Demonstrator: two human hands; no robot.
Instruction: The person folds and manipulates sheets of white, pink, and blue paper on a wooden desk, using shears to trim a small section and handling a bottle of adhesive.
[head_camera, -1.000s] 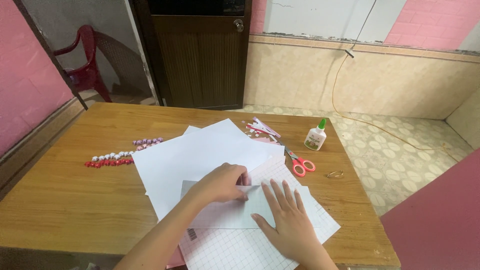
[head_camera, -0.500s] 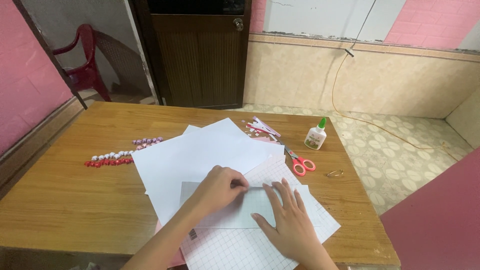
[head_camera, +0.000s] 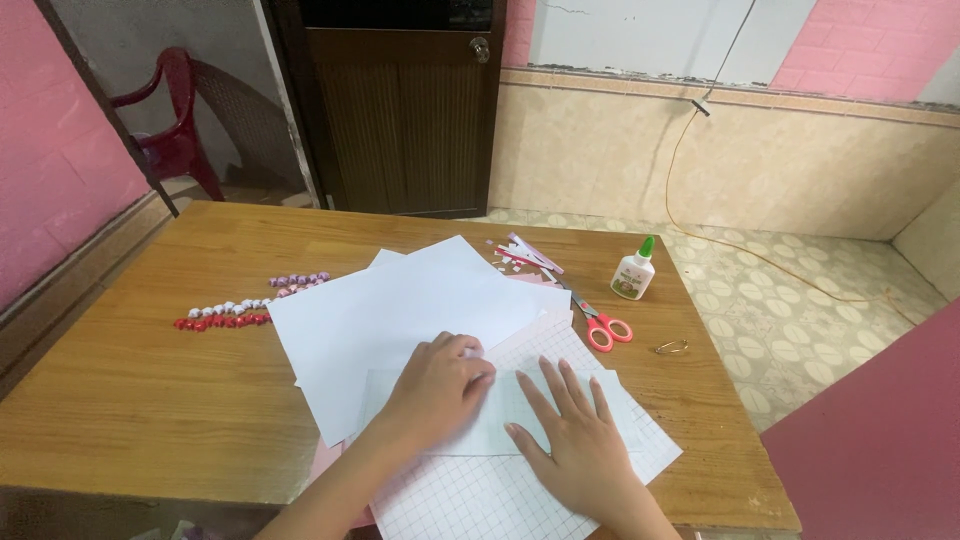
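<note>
My left hand (head_camera: 437, 388) presses with curled fingers on a pale folded paper strip (head_camera: 500, 415) that lies across a sheet of grid paper (head_camera: 470, 495). My right hand (head_camera: 575, 440) lies flat, fingers spread, on the right part of the same strip. Under and behind them spreads a stack of white sheets (head_camera: 390, 310) on the wooden table (head_camera: 140, 400).
Red-handled scissors (head_camera: 598, 325) and a white glue bottle with a green cap (head_camera: 634, 272) lie right of the sheets, with a small metal ring (head_camera: 672, 347) nearby. Pink paper scraps (head_camera: 525, 255) lie behind; rows of small folded paper pieces (head_camera: 235, 310) sit left. A red chair (head_camera: 170, 130) stands behind.
My left hand has slid slightly right along the strip, pressing it flatter. My right hand stays spread on the strip's right part.
</note>
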